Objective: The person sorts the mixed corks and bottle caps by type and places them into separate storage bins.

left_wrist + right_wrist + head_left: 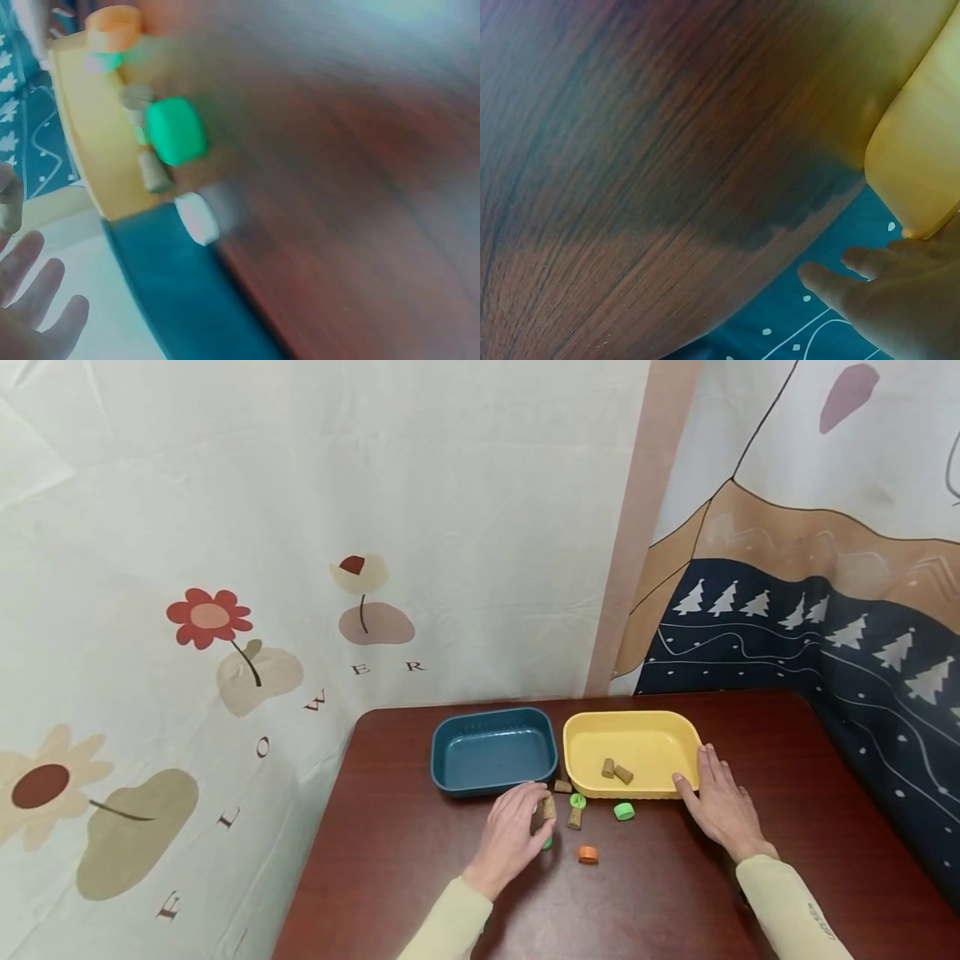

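Note:
My left hand (512, 831) pinches a cork (549, 807) between thumb and fingers, just above the table in front of the gap between the trays. My right hand (722, 802) rests against the right side of the yellow tray (678, 787), its fingers extended and the thumb at the rim. Inside that tray lie two corks, one upright-looking cork (607, 768) and one tilted cork (623, 774). On the table near my left hand are another cork (575, 818), a green bottle cap (577, 801) and a partly hidden green cap (547, 842).
A dark blue tray (495, 787) stands left of the yellow one. One cork (562, 786) lies between the trays. Farther right sit a green cap (624, 811) and an orange cap (588, 854). In the left wrist view a white cap (197, 217) shows. Printed cloth walls border the table.

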Tool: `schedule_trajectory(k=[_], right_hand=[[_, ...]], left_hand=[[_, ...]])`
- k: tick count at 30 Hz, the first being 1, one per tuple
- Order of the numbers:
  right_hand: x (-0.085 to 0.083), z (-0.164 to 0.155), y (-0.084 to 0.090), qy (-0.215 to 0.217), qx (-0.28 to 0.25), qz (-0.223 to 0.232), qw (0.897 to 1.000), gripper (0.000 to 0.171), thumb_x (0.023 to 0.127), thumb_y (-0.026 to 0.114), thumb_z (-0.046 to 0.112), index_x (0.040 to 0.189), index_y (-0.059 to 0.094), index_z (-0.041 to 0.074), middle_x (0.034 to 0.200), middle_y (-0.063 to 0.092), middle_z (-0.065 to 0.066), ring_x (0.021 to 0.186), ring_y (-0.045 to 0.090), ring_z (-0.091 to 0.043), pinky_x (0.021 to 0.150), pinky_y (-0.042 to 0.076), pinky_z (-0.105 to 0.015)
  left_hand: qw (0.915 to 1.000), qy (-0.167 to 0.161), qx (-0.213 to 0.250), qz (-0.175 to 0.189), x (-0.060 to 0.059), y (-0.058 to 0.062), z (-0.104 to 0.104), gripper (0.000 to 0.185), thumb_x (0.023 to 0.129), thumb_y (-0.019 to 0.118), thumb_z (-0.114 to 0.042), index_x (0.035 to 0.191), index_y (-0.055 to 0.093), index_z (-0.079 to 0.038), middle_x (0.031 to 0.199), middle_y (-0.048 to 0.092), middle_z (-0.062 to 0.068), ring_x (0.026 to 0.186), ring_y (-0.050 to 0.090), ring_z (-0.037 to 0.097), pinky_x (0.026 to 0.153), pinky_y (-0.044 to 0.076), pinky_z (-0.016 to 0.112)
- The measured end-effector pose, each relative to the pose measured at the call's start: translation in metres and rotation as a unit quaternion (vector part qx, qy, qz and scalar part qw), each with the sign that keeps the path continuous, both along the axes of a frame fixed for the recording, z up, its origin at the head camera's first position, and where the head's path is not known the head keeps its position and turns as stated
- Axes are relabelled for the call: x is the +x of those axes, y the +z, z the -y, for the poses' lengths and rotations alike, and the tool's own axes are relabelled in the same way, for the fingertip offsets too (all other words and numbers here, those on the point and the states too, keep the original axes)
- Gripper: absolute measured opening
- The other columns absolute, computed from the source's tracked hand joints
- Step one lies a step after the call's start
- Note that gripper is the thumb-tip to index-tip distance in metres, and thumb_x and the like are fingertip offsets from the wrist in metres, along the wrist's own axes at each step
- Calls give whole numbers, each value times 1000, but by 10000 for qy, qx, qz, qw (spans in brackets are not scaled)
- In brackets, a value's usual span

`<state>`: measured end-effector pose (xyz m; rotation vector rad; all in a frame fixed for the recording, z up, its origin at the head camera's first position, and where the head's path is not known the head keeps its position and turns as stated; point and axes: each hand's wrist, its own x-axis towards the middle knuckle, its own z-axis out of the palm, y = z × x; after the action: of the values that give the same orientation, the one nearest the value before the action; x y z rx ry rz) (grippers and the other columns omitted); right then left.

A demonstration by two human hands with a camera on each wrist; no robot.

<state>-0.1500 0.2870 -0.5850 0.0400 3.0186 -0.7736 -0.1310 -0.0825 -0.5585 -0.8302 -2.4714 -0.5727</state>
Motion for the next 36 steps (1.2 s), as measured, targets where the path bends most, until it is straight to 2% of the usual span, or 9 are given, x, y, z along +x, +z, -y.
schedule_trajectory(k=[5,10,17,22,25,32,36], right_hand=[[-1,2,-1,-14,-5,-36,10000,90,108,30,60,163,1,-6,167,5,-32,147,16,-61,107,19,-81],[-1,3,-1,-34,8,-113,9999,90,108,31,59,163,3,-6,168,5,-32,147,17,-61,107,20,-81],[1,3,2,-48,-2,-41,10000,90,108,32,59,163,2,-6,168,5,-31,147,16,-60,108,20,-80],[1,3,2,-71,4,-2,10000,90,108,34,58,163,2,-6,168,5,-31,147,16,-60,108,19,-80],[0,2,0,-86,4,-30,10000,91,108,33,59,163,2,-6,168,5,-32,147,16,-60,107,19,-80],[1,0,-1,-121,9,-46,9999,92,107,32,61,162,3,-6,167,7,-32,147,16,-60,107,19,-81],[1,1,-1,-108,-10,-32,9999,91,108,33,60,162,3,-7,167,6,-32,147,16,-60,107,19,-81]], left_hand=[[9994,-123,322,-33,-7,8,-22,38,85,81,-21,119,68,-12,123,69,3,123,63,23,103,50,42],[9992,-226,309,-69,-16,12,-42,36,86,81,-20,118,67,-11,125,69,3,123,63,22,104,49,40],[9998,-53,-154,-106,-35,15,-62,32,89,78,-24,117,65,-13,125,68,1,121,63,19,103,50,38],[9979,140,-557,286,-52,9,-72,29,92,76,-25,115,63,-15,121,67,-2,118,62,18,101,50,38],[9971,166,-652,368,-58,6,-77,26,91,76,-25,112,63,-16,117,67,-2,116,63,18,100,50,38],[9949,148,-994,59,-70,9,-92,22,92,78,-27,107,65,-17,111,68,-3,112,65,16,99,51,37],[9919,183,-1253,133,-78,13,-100,16,94,76,-26,107,68,-19,111,69,-3,110,66,15,94,53,36]])
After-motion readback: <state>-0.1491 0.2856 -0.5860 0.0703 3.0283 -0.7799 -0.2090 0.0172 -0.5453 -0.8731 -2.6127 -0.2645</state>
